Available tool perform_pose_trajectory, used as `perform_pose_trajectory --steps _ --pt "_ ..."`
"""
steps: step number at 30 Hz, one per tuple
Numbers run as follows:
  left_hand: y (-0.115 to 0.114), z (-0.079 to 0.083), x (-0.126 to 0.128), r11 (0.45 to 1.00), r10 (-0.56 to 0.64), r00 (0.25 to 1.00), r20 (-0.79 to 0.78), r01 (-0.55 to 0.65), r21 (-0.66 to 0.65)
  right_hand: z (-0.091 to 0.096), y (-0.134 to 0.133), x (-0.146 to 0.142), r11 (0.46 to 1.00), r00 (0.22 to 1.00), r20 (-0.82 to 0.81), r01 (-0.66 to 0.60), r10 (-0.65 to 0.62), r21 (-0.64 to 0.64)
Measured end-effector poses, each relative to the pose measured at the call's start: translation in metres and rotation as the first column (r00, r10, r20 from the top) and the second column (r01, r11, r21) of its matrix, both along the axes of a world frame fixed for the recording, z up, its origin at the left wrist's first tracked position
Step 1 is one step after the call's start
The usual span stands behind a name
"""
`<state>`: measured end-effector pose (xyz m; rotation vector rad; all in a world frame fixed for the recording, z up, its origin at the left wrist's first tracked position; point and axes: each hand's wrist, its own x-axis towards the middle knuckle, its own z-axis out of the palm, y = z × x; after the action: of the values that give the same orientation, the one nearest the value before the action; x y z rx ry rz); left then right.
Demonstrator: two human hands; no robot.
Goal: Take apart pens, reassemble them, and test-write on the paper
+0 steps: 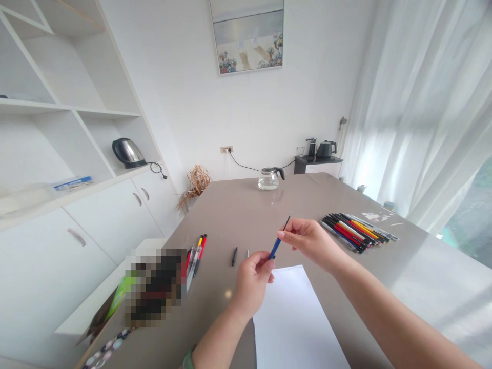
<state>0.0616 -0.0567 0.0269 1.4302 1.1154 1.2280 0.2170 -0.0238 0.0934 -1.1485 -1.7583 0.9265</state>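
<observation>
My left hand (255,282) pinches the lower end of a blue pen barrel (275,248) above the paper. From the barrel's upper end a thin dark pen refill (286,223) sticks out at a slant, its tip pointing up and away. The thumb and fingers of my right hand (307,241) close on the refill close to where it meets the barrel. Below both hands lies a white sheet of paper (298,318) with faint writing along its top edge. Left of the hands are a short black pen part (234,256) and a small, thin silvery piece (248,253).
Several pens (353,231) lie in a row at right, near white scraps (376,217). More pens (197,256) lie at left beside a blurred-out dark object (157,287) and a beaded strand (107,351). A glass pot (268,179) stands at the table's far end.
</observation>
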Motion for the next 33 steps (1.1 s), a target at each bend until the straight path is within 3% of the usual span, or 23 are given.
perform_pose_trajectory --steps 5,16,26,33 --pt "0.0006 -0.0005 -0.0008 1.0 0.005 1.0 -0.003 -0.005 0.015 -0.0023 0.0019 -0.0012 0.999 0.999 0.035 0.006 -0.005 -0.033" --pt "0.0008 -0.0019 0.0006 1.0 -0.011 1.0 0.001 0.011 0.011 0.0035 -0.0011 -0.0013 0.997 0.992 -0.102 0.069 -0.072 -0.029" --pt "-0.0018 -0.0004 -0.0021 0.996 -0.014 0.997 -0.08 0.021 0.089 -0.0006 0.0026 -0.0013 0.993 0.99 -0.136 0.013 -0.029 -0.117" --pt "-0.0014 -0.0036 -0.001 0.998 -0.031 0.999 -0.044 0.033 0.046 -0.0003 0.0004 -0.0055 0.991 0.992 -0.122 0.004 -0.02 -0.132"
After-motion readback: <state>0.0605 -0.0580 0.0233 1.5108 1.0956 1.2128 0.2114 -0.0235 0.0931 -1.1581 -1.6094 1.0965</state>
